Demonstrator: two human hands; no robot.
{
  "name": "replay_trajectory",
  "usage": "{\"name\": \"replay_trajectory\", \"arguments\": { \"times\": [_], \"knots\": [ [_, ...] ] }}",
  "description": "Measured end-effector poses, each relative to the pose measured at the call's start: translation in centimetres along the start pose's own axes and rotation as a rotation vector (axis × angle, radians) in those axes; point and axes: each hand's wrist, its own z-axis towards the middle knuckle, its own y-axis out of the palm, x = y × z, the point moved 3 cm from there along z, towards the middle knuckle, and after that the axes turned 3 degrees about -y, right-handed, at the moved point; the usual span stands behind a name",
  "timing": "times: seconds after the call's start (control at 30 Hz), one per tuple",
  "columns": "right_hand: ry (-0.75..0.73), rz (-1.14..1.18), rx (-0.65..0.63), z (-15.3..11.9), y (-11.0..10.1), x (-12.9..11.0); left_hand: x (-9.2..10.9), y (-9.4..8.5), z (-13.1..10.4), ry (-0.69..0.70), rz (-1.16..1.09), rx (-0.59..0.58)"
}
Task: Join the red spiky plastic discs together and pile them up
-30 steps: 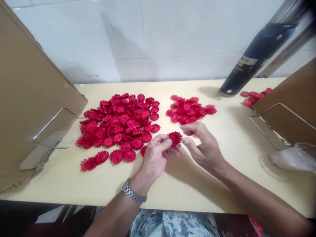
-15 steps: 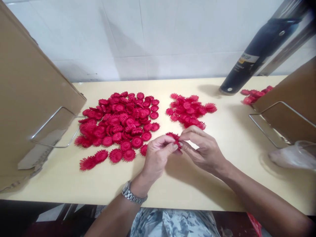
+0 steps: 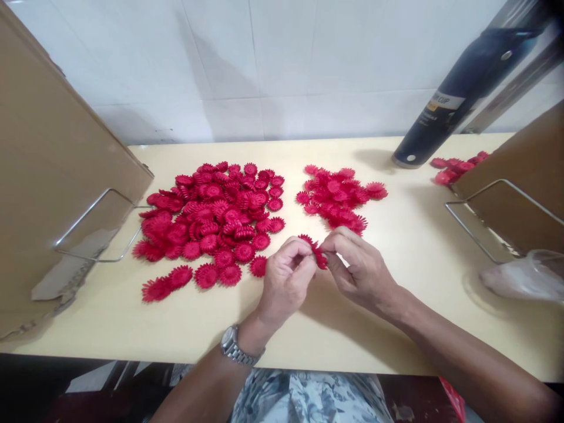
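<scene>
Between my two hands is a red artificial flower piece point(image 3: 320, 257) with a fringed, petal-like edge, held a little above the table. My left hand point(image 3: 288, 276) pinches its left side between thumb and fingers, with a metal watch on that wrist. On the other side, my right hand point(image 3: 359, 267) pinches the piece with thumb and forefinger. A large heap of dark red rosette-shaped pieces point(image 3: 215, 211) lies to the left of my hands. Just beyond them sits a smaller pile of brighter red fringed pieces point(image 3: 337, 194).
Cardboard sheets stand at the left point(image 3: 57, 147) and right point(image 3: 520, 182), each with a wire bracket. A dark blue bottle point(image 3: 458, 106) is at the back right, near more red pieces point(image 3: 458, 168). A clear plastic bag point(image 3: 526, 276) lies on the cream table point(image 3: 176, 329).
My left hand has turned, its fingers curling further, and the held flower piece now shows tilted more on edge. My right hand keeps its pinch with little movement.
</scene>
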Motion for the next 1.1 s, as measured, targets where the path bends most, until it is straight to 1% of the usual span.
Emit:
{"name": "replay_trajectory", "arguments": {
  "times": [0.1,0.23,0.33,0.4,0.47,0.5,0.57,0.6,0.67,0.73,0.8,0.93,1.03,1.1],
  "knots": [
    [0.030,0.055,-0.004,-0.1,0.1,0.2,-0.3,-0.1,0.1,-0.058,-0.079,-0.003],
    [0.045,0.115,-0.034,-0.2,0.3,0.3,-0.7,-0.2,0.2,-0.089,-0.153,0.019],
    [0.066,0.064,-0.004,-0.1,0.1,0.5,-1.0,-0.1,0.3,-0.136,-0.236,-0.005],
    [0.039,0.020,0.012,0.0,-0.1,0.5,-1.1,0.0,0.3,-0.173,-0.312,-0.025],
    [-0.001,0.005,0.012,0.2,-0.2,0.4,-1.1,0.0,0.3,-0.190,-0.392,-0.008],
    [0.004,0.011,0.015,0.2,-0.2,0.4,-1.0,-0.1,0.3,-0.190,-0.426,0.000],
    [0.095,0.050,0.039,0.2,-0.4,0.5,-0.8,0.0,0.2,-0.181,-0.453,-0.012],
    [0.167,0.078,0.055,0.1,-0.4,0.7,-0.7,0.0,0.2,-0.181,-0.434,-0.034],
    [0.304,0.145,0.069,-0.1,-0.3,0.9,-0.7,0.2,0.0,-0.183,-0.329,-0.068],
    [0.380,0.226,0.057,-0.3,0.0,0.9,-0.9,0.2,0.0,-0.181,-0.200,-0.063],
    [0.401,0.275,0.032,-0.3,0.3,0.8,-1.0,0.2,0.0,-0.167,-0.127,-0.038],
    [0.387,0.269,-0.015,-0.2,0.8,0.7,-1.3,0.0,0.0,-0.135,-0.107,0.010],
    [0.416,0.361,-0.080,-0.2,1.2,0.7,-1.3,-0.2,-0.1,-0.099,-0.070,0.038],
    [0.446,0.441,-0.126,-0.2,1.4,0.7,-1.3,-0.3,-0.2,-0.084,-0.062,0.026]
  ]
}}
